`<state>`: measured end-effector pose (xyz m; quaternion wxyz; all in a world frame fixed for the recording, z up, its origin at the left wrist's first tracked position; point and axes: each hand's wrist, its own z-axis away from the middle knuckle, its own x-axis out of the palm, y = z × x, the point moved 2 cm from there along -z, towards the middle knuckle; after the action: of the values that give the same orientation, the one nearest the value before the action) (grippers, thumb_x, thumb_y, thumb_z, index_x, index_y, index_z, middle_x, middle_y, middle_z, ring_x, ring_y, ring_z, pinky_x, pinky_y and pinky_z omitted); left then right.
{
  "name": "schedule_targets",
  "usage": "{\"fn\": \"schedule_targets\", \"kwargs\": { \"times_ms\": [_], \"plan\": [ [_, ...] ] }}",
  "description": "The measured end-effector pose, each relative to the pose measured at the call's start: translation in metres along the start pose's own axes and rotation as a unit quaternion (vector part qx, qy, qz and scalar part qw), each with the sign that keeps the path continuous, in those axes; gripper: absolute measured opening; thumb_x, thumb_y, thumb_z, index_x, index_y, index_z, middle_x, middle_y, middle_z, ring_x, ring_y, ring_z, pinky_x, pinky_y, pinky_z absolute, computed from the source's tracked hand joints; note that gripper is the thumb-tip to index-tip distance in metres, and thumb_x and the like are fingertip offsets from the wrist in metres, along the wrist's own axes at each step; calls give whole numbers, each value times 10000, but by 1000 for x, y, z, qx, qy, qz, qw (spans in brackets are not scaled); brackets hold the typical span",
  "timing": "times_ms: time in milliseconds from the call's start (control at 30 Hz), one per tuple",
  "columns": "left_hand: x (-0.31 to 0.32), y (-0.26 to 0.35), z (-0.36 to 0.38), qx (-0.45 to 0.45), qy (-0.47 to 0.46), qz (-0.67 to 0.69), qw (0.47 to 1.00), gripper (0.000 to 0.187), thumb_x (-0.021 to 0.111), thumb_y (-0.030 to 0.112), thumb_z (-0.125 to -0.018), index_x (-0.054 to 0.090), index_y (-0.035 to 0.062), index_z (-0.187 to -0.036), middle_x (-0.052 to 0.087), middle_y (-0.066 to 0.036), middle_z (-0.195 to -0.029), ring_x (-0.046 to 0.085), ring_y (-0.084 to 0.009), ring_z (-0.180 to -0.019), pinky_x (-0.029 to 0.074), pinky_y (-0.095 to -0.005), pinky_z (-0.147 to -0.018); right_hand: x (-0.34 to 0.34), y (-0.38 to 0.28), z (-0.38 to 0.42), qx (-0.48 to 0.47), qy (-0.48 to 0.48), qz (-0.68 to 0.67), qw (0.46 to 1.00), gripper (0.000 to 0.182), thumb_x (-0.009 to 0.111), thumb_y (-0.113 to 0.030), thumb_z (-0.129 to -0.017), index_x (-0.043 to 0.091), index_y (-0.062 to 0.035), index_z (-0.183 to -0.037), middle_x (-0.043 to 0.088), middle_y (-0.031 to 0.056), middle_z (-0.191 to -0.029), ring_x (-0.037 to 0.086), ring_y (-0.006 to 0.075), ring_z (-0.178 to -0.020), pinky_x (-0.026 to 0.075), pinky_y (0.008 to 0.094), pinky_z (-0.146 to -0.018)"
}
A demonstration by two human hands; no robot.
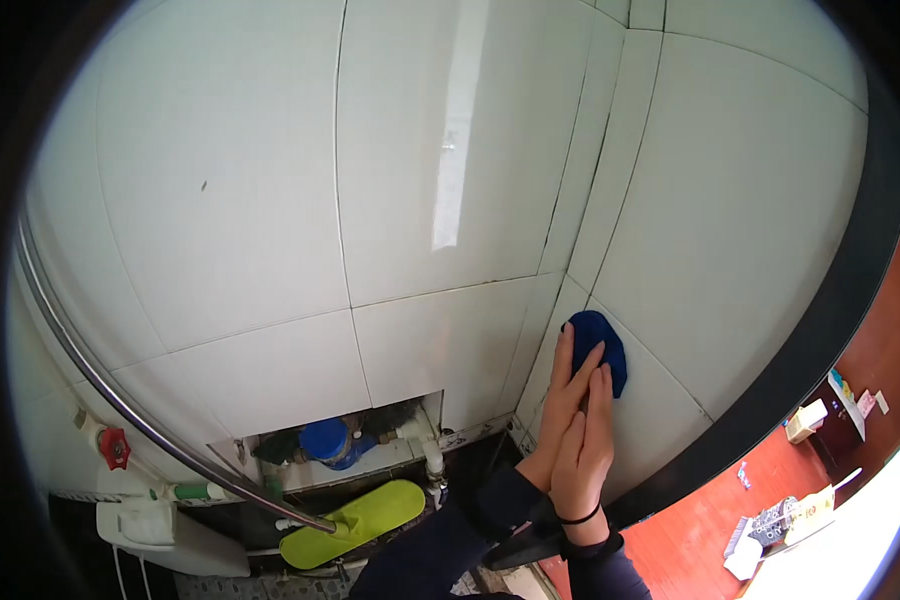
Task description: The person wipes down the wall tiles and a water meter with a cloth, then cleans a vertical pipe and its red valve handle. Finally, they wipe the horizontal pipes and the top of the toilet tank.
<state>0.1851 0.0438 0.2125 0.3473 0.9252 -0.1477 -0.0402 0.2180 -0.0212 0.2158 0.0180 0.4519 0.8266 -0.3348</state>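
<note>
A dark blue cloth [613,366] lies bunched against the white tiled wall [740,180], low down near the corner. My left hand [555,415] holds it to the tiles, its fingers long and pressed over the cloth. Close alongside, partly over the left hand, my right hand [584,460] has its fingers together and their tips on the cloth's lower edge. A thin black band circles the right wrist. The palms are hidden, as is how far the fingers wrap around the cloth. Dark sleeves cover both forearms.
A lime-green flat mop head [370,518] on a curved metal pole [100,385] stands at lower left. Behind it are a blue water meter [324,440] in a wall recess, pipes and a red valve handle [114,449]. A dark frame edge [760,400] borders the wall; red floor lies beyond.
</note>
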Motion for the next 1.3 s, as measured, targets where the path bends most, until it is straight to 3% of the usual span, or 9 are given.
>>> {"fn": "schedule_targets", "kwargs": {
  "times_ms": [67, 167, 267, 433, 533, 667, 867, 1200, 1300],
  "plan": [
    [-5, -2, -9, 8, -4, -1, 1000, 475, 513, 133, -940, 457, 63, -1407, 171, -212, -1576, 217, -377, -1447, 262, -394, -1146, 6, 2, -6, -6, 2, 2, 1000, 473, 352, -63, -953, 367, 100, -1397, 365, 321, -1445, 372, 451, -1347, 335, 439, -1097],
    [-8, -12, -8, 0, -12, -12, 1000, 479, 456, 181, -956, 452, 14, -1405, 163, -203, -1589, 282, -336, -1429, 285, -363, -1123, 14, 5, -9, 2, -7, 13, 1000, 473, 357, -67, -957, 365, 91, -1403, 365, 312, -1449, 366, 448, -1351, 327, 439, -1101],
    [-9, -35, 5, -10, 4, 7, 1000, 483, 511, 141, -946, 448, 66, -1418, 156, -211, -1581, 216, -382, -1444, 267, -391, -1144, 26, 20, 5, 10, -22, 28, 999, 469, 360, -82, -967, 367, 80, -1406, 367, 308, -1448, 373, 449, -1344, 324, 447, -1102],
    [-11, -63, 35, -45, 3, -21, 999, 522, 492, 162, -950, 390, 47, -1449, 99, -229, -1587, 223, -396, -1439, 269, -395, -1137, 38, 41, 31, 51, -64, 40, 996, 460, 351, -72, -973, 375, 73, -1408, 379, 280, -1460, 357, 411, -1373, 287, 435, -1125],
    [-8, -79, 55, -64, 0, -47, 997, 548, 481, 175, -953, 355, 35, -1467, 65, -240, -1591, 227, -404, -1436, 270, -398, -1132, 42, 54, 47, 62, -85, 47, 993, 487, 353, -151, -987, 347, 57, -1427, 366, 308, -1448, 370, 451, -1340, 314, 470, -1103],
    [-5, -97, 76, -92, -12, -62, 994, 599, 484, 180, -954, 281, 36, -1499, 10, -258, -1588, 188, -424, -1441, 255, -411, -1136, 49, 68, 64, 73, -110, 51, 990, 508, 375, -153, -978, 327, 50, -1441, 365, 307, -1449, 365, 454, -1341, 316, 475, -1101],
    [-12, -107, 95, -134, -18, -38, 990, 615, 479, 207, -963, 252, 36, -1508, 24, -290, -1574, 156, -439, -1444, 236, -424, -1145, 58, 83, 83, 89, -144, 67, 983, 526, 393, -127, -961, 313, 44, -1452, 362, 302, -1452, 369, 460, -1335, 322, 474, -1098],
    [-15, -145, 139, -131, -33, -114, 984, 626, 484, 214, -964, 236, 39, -1512, 36, -304, -1566, 157, -440, -1443, 248, -419, -1142, 77, 112, 115, 147, -194, 65, 968, 509, 403, -135, -950, 360, 12, -1435, 400, 289, -1426, 398, 441, -1312, 342, 474, -1082],
    [-17, -161, 166, -222, -27, -60, 973, 660, 533, 177, -940, 227, 39, -1509, 46, -318, -1554, 201, -444, -1427, 326, -383, -1115, 84, 121, 132, 178, -213, 45, 960, 495, 395, -135, -950, 377, 8, -1424, 421, 281, -1409, 407, 437, -1303, 342, 467, -1084]
  ]
}}
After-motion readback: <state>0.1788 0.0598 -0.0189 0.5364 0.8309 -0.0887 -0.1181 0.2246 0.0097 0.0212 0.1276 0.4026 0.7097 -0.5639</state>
